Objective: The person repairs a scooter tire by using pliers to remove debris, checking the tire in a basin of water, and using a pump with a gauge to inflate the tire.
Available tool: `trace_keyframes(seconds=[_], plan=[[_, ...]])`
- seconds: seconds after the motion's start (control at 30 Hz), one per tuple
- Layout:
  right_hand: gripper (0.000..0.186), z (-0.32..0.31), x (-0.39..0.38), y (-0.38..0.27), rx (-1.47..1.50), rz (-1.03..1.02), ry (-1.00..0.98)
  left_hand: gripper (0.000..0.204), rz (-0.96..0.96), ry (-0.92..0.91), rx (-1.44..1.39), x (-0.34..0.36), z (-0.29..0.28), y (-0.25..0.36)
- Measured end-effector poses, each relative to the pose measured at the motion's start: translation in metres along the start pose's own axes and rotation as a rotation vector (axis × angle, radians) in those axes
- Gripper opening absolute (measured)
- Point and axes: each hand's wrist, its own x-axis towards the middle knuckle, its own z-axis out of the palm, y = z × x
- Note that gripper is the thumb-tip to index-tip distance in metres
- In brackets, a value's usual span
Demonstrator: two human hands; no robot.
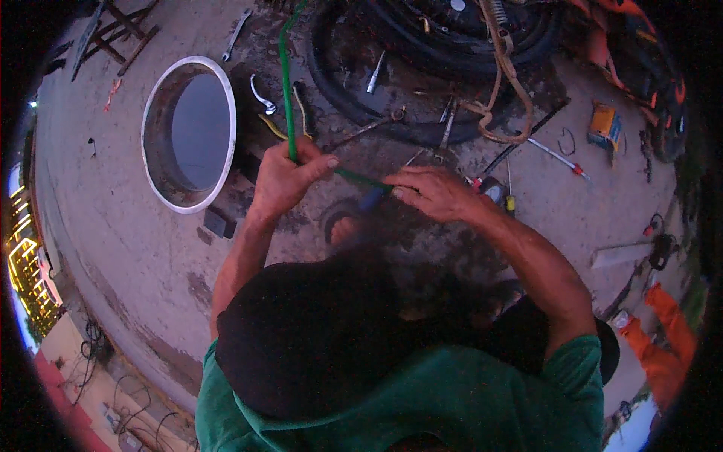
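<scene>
A thin green hose or cord (285, 83) comes down from the top edge into my left hand (286, 181), whose fingers are closed around it. From there it runs slantwise to my right hand (433, 192), which pinches it between thumb and fingers. A short length is stretched between the two hands. Just below that stretch is a small blurred blue thing (370, 199), and I cannot make out what it is. Beside my left hand lie pliers with yellowish handles (273, 126) and a curved silver lever (261, 96).
A round basin (160, 128) of water stands at left, a black block (218, 224) beside it. A tyre (320, 68) lies ahead, under a looped brown strap (520, 113). Around are a wrench (238, 36), a yellow-and-blue box (605, 124), and a yellow-handled screwdriver (510, 202).
</scene>
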Motion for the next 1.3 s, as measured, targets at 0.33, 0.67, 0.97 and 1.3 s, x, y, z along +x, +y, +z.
trace_keyframes(seconds=[0.33, 0.67, 0.97, 1.3], plan=[[0.027, 0.0, 0.002, 0.0, 0.062, 0.18, 0.098, 0.024, -0.001, -0.002, 0.032, 0.009, 0.0, -0.01], [0.026, -0.004, -0.002, 0.003, -0.02, -0.048, 0.05, 0.025, -0.018, -0.001, 0.005, 0.014, 0.0, -0.022], [0.02, -0.005, 0.001, -0.006, 0.038, 0.163, 0.186, 0.025, -0.007, 0.004, -0.017, 0.015, 0.005, -0.021], [0.024, 0.0, -0.005, 0.015, -0.035, -0.042, 0.003, 0.025, 0.001, -0.002, -0.009, 0.018, 0.01, -0.019]])
